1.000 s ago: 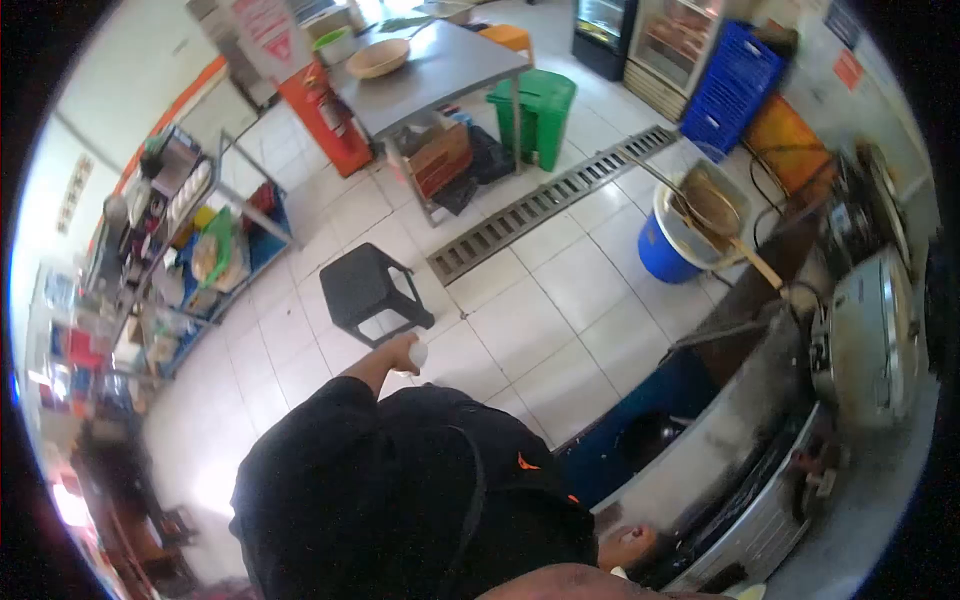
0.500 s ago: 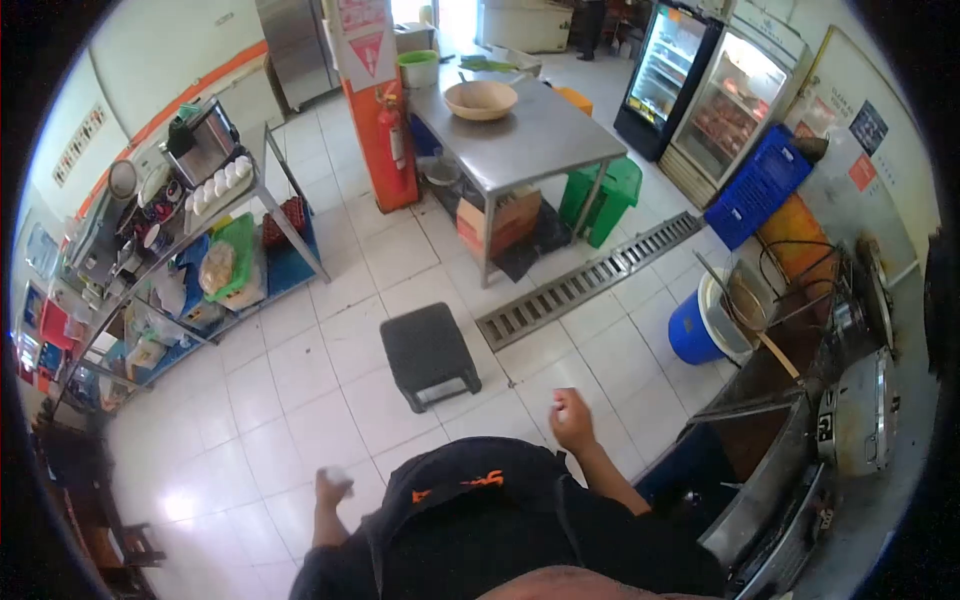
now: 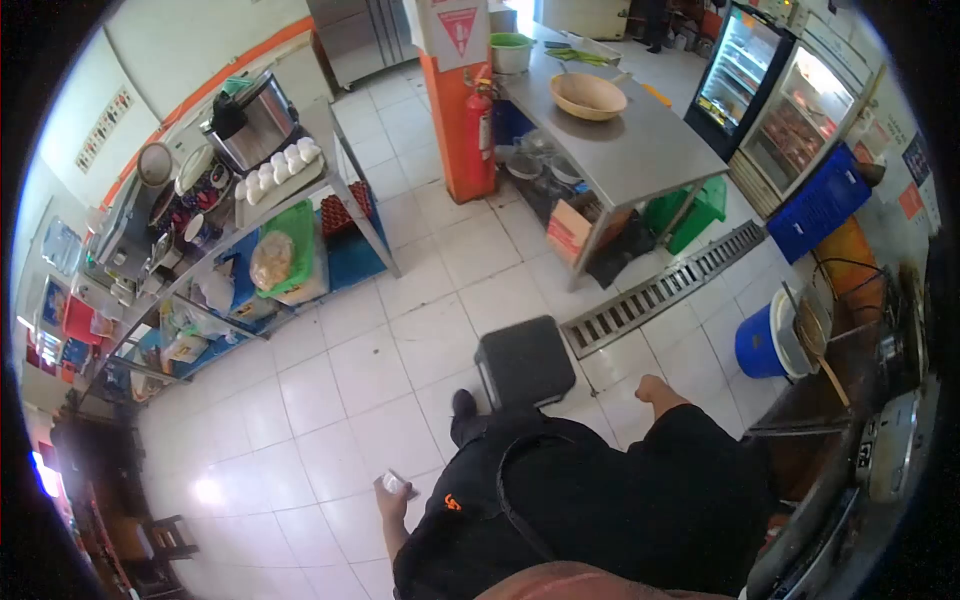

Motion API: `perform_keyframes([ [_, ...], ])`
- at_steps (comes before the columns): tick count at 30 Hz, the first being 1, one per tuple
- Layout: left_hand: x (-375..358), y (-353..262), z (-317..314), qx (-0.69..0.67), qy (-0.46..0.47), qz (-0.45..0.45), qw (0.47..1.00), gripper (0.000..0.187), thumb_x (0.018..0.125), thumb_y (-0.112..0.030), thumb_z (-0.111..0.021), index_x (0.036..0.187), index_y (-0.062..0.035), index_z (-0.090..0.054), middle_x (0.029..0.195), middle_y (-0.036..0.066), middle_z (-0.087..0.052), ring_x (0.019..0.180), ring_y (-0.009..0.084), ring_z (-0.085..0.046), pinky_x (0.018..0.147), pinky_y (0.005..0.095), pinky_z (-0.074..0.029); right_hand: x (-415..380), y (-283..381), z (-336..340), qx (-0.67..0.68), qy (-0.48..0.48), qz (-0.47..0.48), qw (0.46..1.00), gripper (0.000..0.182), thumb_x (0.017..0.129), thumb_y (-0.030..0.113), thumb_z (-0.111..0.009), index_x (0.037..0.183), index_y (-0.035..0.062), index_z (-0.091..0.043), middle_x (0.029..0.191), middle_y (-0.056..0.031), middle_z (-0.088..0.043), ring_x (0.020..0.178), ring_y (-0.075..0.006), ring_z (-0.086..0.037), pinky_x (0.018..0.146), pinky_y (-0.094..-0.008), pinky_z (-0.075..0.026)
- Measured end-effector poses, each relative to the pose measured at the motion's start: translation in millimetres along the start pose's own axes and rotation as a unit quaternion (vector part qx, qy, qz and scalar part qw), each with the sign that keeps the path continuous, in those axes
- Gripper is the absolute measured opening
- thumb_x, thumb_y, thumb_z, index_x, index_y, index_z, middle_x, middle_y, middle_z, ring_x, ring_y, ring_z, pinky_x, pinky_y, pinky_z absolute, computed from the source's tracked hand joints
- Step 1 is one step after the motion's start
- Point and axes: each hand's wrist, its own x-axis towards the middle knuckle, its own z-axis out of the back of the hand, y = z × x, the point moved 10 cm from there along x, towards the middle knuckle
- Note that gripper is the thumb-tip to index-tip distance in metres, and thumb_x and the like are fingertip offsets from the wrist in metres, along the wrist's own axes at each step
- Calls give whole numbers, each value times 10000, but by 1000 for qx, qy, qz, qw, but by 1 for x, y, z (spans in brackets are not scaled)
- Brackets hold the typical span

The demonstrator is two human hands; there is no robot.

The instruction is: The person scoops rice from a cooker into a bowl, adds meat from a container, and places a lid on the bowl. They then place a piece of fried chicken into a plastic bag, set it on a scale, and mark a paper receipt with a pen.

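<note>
Ideally, my left hand [image 3: 388,500], its fingers closed around a small white object [image 3: 395,481] at lower centre, clears the square black plastic stool [image 3: 525,358]; my right hand's [image 3: 651,389] closure I cannot tell.

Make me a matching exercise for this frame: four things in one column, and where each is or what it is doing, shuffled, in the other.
Things
1. Left hand
2. Shallow round bowl
3. Fire extinguisher
4. Black stool

Places and states
A. On the tiled floor, near one end of the drain grate
B. On top of the metal table
C. Closed around a small pale item
D. At the orange pillar

Right pairs: 1-C, 2-B, 3-D, 4-A
</note>
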Motion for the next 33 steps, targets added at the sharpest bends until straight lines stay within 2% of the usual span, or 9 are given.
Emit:
perform_keyframes([
  [5, 119, 2, 61, -44, -37, 24, 998, 715, 669, -194, -794, 1231, 42, -421, 1057, 172, -563, 934, 268, -594, 748, 390, -534, 101, 151, 63, -27, -93, 50, 994, 398, 808, 272, -609, 1070, -21, -668, 1149, -211, -637, 1076, -386, -596, 900, -436, -493],
  [6, 125, -34, 80, -42, -36, 11, 998, 667, 709, -181, -771, 1231, 28, -412, 1052, 159, -564, 919, 262, -604, 720, 388, -544, 142, 220, 57, -113, -63, 175, 976, 372, 786, 264, -608, 1049, 10, -677, 1086, -214, -653, 1036, -392, -608, 872, -448, -501],
  [8, 144, -62, 120, -80, -54, 45, 994, 643, 729, -173, -755, 1238, 10, -406, 1057, 150, -564, 917, 261, -609, 720, 391, -548, 52, 347, 177, 126, -131, 278, 943, 320, 777, 215, -585, 1039, 43, -648, 1025, -242, -638, 978, -411, -605, 847, -458, -501],
  [11, 195, -68, 138, -184, -33, 67, 980, 651, 757, -153, -725, 1288, -25, -371, 1125, 151, -537, 1007, 276, -585, 786, 402, -541, 25, 502, 239, 191, -177, 375, 890, 370, 775, 196, -635, 1113, 52, -596, 1070, -187, -651, 1001, -368, -616, 838, -448, -495],
  [18, 358, -135, 120, -280, 10, 6, 960, 708, 756, -165, -719, 1339, -9, -349, 1158, 140, -518, 1047, 256, -547, 845, 397, -508, -49, 747, 299, 50, -39, 553, 831, 358, 808, 223, -607, 1129, 65, -578, 1077, -181, -637, 1042, -346, -592, 870, -437, -473],
  [22, 482, -253, 82, -205, 101, -78, 971, 745, 735, -166, -729, 1353, 1, -349, 1155, 134, -511, 1040, 238, -538, 855, 360, -492, 25, 747, 332, 81, -36, 492, 866, 352, 804, 205, -593, 1125, 59, -592, 1062, -202, -636, 1037, -360, -593, 888, -444, -471],
  [27, 578, -447, 26, -174, 228, -171, 943, 860, 659, -349, -807, 1316, 17, -392, 1176, 133, -516, 1076, 235, -526, 883, 349, -467, 248, 601, 295, 56, -152, 333, 929, 306, 803, 243, -590, 1014, 24, -622, 1032, -229, -637, 995, -386, -598, 867, -457, -480],
  [30, 611, -558, -12, -150, 268, -252, 918, 916, 619, -436, -819, 1304, 9, -405, 1183, 120, -519, 1094, 227, -515, 925, 358, -434, 225, 504, 339, 56, -89, 135, 985, 322, 817, 295, -572, 917, 4, -669, 1090, -221, -629, 1043, -389, -584, 921, -456, -463],
  [33, 636, -656, -57, -125, 300, -315, 892, 932, 600, -471, -823, 1295, -3, -415, 1172, 106, -521, 1097, 218, -509, 943, 352, -413, 261, 443, 316, -5, -10, 70, 998, 401, 850, 337, -602, 998, -30, -665, 1123, -226, -626, 1045, -369, -608, 905, -424, -486],
])
